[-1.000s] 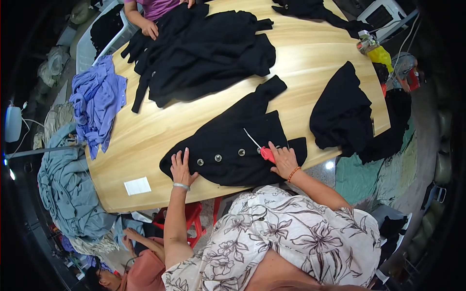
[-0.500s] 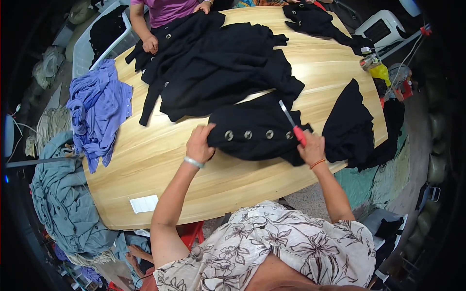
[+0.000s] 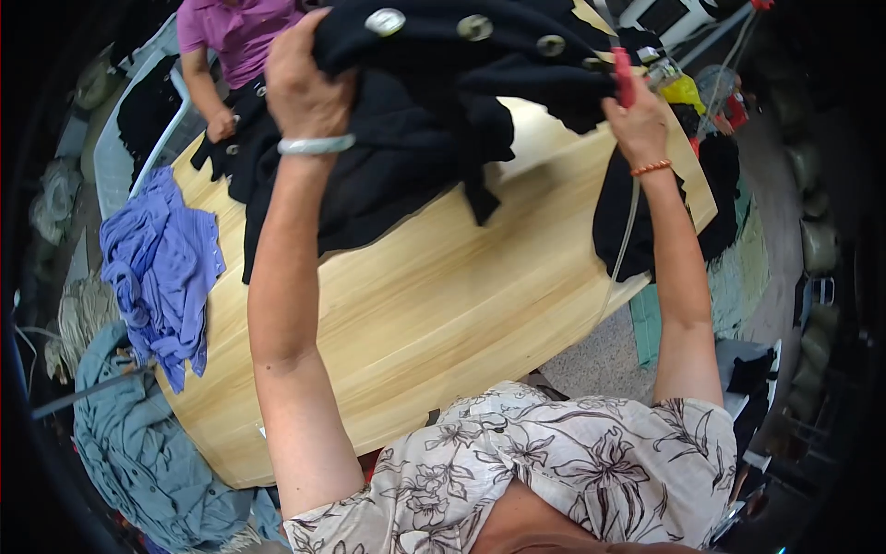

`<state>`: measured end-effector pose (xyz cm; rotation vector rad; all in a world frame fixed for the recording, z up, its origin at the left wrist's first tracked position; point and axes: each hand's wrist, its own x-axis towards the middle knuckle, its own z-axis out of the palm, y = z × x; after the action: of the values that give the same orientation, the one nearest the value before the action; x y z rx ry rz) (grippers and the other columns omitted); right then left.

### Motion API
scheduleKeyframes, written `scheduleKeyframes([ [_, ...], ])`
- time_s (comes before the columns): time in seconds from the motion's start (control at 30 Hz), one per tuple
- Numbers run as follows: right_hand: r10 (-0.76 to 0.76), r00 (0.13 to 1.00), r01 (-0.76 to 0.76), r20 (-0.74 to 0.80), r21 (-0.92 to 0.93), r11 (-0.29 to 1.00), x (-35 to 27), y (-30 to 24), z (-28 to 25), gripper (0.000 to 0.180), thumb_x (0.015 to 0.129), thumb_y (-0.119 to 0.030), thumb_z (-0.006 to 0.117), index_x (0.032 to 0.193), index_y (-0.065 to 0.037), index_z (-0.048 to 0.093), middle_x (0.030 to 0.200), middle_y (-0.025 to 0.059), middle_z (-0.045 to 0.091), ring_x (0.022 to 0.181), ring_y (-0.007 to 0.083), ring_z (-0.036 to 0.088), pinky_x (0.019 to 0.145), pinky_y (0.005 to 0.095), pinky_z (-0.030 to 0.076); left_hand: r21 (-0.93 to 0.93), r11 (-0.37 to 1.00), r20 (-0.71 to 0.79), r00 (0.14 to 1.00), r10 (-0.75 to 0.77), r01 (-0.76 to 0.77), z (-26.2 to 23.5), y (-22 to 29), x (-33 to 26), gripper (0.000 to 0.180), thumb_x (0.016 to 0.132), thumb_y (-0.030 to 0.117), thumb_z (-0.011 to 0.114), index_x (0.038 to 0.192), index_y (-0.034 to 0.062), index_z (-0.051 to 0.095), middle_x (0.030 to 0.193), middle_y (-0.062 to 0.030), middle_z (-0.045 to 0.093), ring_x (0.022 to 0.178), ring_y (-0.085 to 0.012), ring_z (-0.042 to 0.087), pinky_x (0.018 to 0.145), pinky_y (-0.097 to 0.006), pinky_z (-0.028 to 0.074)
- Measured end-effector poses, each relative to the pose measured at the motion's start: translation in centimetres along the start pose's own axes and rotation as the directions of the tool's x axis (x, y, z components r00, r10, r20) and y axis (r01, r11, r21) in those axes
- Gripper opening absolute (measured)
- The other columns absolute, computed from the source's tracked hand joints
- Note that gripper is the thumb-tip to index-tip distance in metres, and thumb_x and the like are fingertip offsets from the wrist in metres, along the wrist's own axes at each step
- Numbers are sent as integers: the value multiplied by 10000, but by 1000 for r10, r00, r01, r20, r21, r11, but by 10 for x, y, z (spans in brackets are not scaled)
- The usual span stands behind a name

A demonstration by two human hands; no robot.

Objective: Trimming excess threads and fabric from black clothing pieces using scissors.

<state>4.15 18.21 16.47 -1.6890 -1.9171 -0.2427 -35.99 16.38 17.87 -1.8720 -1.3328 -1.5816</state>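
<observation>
1. Two hands are raised above the bench (image 3: pixel 443 305), both gripping one black buttoned garment (image 3: pixel 461 83) held clear of the bench top.
2. Left hand (image 3: pixel 300 78), with a pale bangle at the wrist, is clenched into the garment's cloth just beside a row of metal buttons.
3. Right hand (image 3: pixel 637 120), with an orange bead bracelet at the wrist, is closed on the garment's far edge together with a red-handled tool (image 3: pixel 623 74); the tool's tip is hidden.
4. More black clothing (image 3: pixel 369 194) lies on the bench beneath the garment.
5. Purple cloth (image 3: pixel 161 268) is heaped at the bench's left edge.
6. Beyond the bench's far side sits a person in a magenta top (image 3: pixel 235 32).
</observation>
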Motion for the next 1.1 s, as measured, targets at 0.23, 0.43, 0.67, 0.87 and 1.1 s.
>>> scheduleKeyframes([
  [0.23, -78, 894, 25, 441, 125, 992, -123, -5, 43, 152, 894, -209, 569, 1000, -102, 587, 944, 178, 635, 890, 406, 594, 757, 512, 488, 756, 654, 522, 576, -629, 28, -70, -87, -200, 750, 700, 147, 792, 1369, 225, 463, 1348, -131, 473, 1287, -346, 420, 981, -499, 427],
  [0.43, 148, 841, -308, 520, 236, 921, -235, 28, 18, 188, 920, -170, 581, 1057, -43, 603, 993, 184, 628, 917, 391, 615, 793, 457, 489, 634, 758, 565, 577, -590, 153, -89, -6, -283, 823, 715, 186, 793, 1439, 193, 401, 1467, -197, 347, 1382, -408, 270, 1093, -540, 255],
  [0.67, 638, 588, -806, 497, 423, 414, -272, 82, -30, 326, 965, -292, 579, 1163, -33, 593, 980, 112, 666, 776, 173, 670, 671, 311, 548, 329, 924, 750, 540, -382, 197, -57, 97, -335, 791, 707, 195, 795, 1409, 132, 435, 1451, -238, 334, 1370, -457, 256, 1099, -557, 251],
  [0.87, 828, 392, -680, 401, 733, -32, -314, 172, -58, 381, 965, -341, 579, 1148, -7, 595, 1040, 109, 675, 703, 169, 676, 598, 293, 586, 9, 964, 843, 517, -150, 265, -32, 182, -322, 637, 760, 98, 738, 1347, 91, 491, 1392, -243, 402, 1286, -455, 362, 1056, -541, 310],
  [1.1, 889, 125, -612, 441, 739, -281, -408, 284, -52, 394, 975, -345, 559, 1177, -6, 562, 1072, 118, 660, 703, 205, 675, 612, 328, 591, -49, 654, 998, 12, 60, 755, -36, 345, -349, 241, 832, 10, 674, 1070, 29, 645, 914, -136, 658, 728, -235, 661, 666, -312, 539],
])
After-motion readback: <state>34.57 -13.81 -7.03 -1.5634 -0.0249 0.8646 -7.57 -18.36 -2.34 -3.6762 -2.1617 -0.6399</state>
